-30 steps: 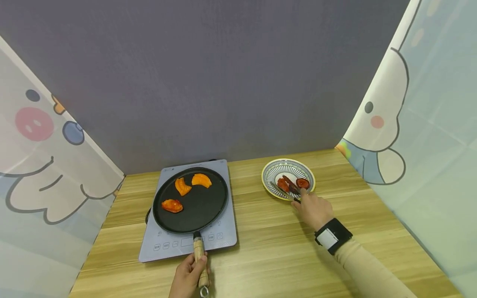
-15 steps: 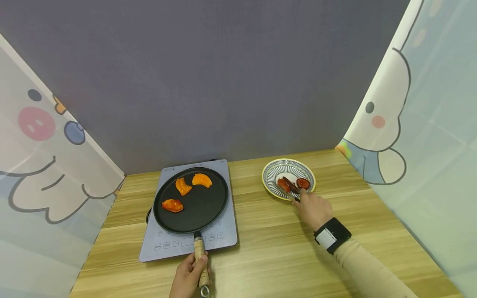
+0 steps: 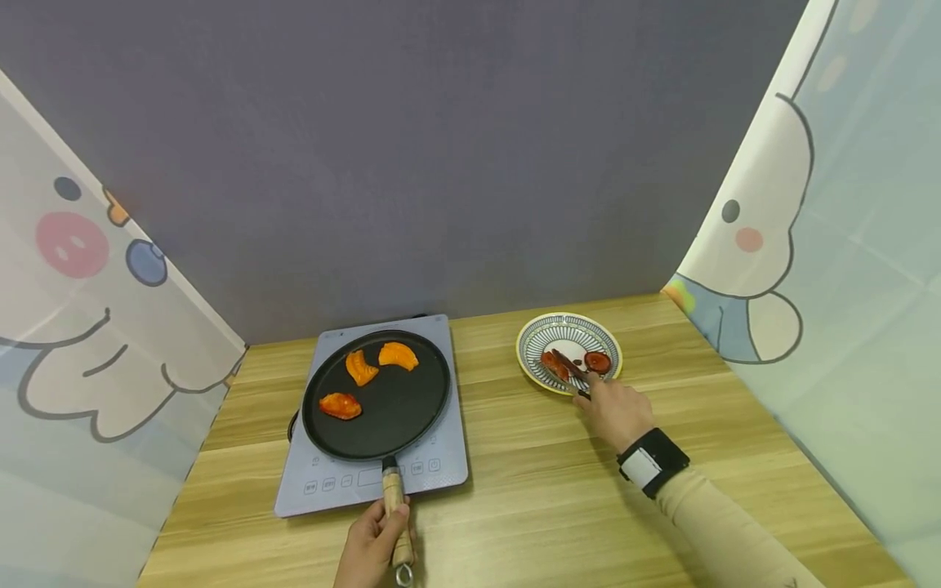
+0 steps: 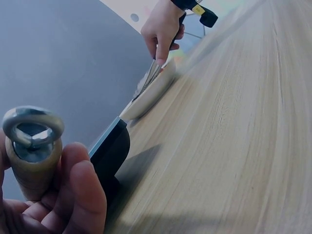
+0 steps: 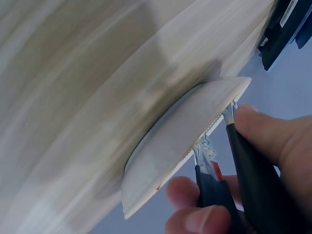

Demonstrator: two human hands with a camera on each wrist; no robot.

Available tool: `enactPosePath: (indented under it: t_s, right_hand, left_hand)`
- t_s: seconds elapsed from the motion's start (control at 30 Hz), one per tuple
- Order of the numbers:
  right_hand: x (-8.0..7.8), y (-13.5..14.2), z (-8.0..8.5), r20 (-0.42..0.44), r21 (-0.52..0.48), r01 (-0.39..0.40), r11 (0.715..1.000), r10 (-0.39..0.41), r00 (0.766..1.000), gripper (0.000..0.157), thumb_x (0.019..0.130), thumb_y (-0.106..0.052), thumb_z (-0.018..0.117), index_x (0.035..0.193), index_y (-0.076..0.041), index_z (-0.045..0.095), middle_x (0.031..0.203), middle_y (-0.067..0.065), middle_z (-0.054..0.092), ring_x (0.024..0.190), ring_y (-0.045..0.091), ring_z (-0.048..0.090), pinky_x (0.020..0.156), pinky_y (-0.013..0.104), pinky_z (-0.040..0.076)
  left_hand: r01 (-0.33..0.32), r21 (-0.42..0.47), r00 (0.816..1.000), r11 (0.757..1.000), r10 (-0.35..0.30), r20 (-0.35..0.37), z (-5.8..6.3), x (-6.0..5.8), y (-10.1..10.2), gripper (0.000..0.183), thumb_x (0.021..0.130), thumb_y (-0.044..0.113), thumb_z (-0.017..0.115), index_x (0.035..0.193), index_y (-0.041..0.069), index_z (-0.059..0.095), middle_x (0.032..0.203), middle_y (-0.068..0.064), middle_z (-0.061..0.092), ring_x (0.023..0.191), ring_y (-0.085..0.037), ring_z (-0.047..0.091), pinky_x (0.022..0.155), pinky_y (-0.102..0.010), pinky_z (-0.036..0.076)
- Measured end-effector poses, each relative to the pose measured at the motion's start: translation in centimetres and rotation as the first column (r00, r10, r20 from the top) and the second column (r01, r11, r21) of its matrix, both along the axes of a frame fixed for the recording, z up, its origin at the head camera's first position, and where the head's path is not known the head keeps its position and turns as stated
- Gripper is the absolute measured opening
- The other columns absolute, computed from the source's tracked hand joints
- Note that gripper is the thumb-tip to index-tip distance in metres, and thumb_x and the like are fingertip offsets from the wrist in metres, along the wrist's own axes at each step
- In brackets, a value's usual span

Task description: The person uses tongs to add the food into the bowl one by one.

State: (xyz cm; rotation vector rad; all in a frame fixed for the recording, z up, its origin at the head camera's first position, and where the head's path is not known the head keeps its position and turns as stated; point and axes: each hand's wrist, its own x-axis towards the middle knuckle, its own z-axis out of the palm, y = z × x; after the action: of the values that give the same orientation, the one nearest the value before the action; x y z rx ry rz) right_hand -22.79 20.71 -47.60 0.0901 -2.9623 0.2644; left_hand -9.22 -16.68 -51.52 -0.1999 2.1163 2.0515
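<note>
Red food piece (image 3: 555,367) on the plate (image 3: 524,345), lying between the arms of the tongs (image 5: 258,180) gripped by the right hand (image 3: 617,411) (the left hand (image 3: 370,541) grasps the wooden pan handle (image 3: 393,487)), might slip out if squeezed off-centre.

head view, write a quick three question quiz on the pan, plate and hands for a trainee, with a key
1. How many food pieces lie in the pan?
2. True or false: the left hand grips the pan's wooden handle.
3. Which tool does the right hand hold at the plate? a) a spoon b) tongs c) a spatula

Key: 1. Three. 2. True. 3. b
</note>
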Motion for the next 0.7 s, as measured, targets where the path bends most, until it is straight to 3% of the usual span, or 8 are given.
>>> enactPosePath:
  t_s: [0.23,0.7]
  right_hand:
    - [0.44,0.29,-0.22,0.012,0.001,0.005,1.0,-0.005,1.0,0.045,0.083,-0.045,0.058,0.105,-0.005,0.053,0.07,0.019,0.059,0.052,0.032,0.051,0.034,0.043,0.036]
    - [0.44,0.51,-0.62,-0.039,-0.022,-0.021,1.0,0.02,0.999,0.034,0.085,-0.039,0.058,0.098,-0.008,0.053,0.067,0.018,0.06,0.05,0.031,0.051,0.032,0.042,0.035]
  left_hand:
    - [-0.003,0.007,1.0,1.0,0.003,-0.006,0.06,0.07,0.08,0.044,0.093,0.02,0.049,0.119,-0.014,0.039,0.073,-0.015,0.058,0.058,-0.025,0.056,0.052,-0.036,0.054]
    - [0.0,0.012,1.0,1.0,0.0,-0.015,0.17,0.12,0.03,0.045,0.093,0.019,0.048,0.119,-0.015,0.037,0.072,-0.015,0.058,0.058,-0.024,0.056,0.053,-0.036,0.054]
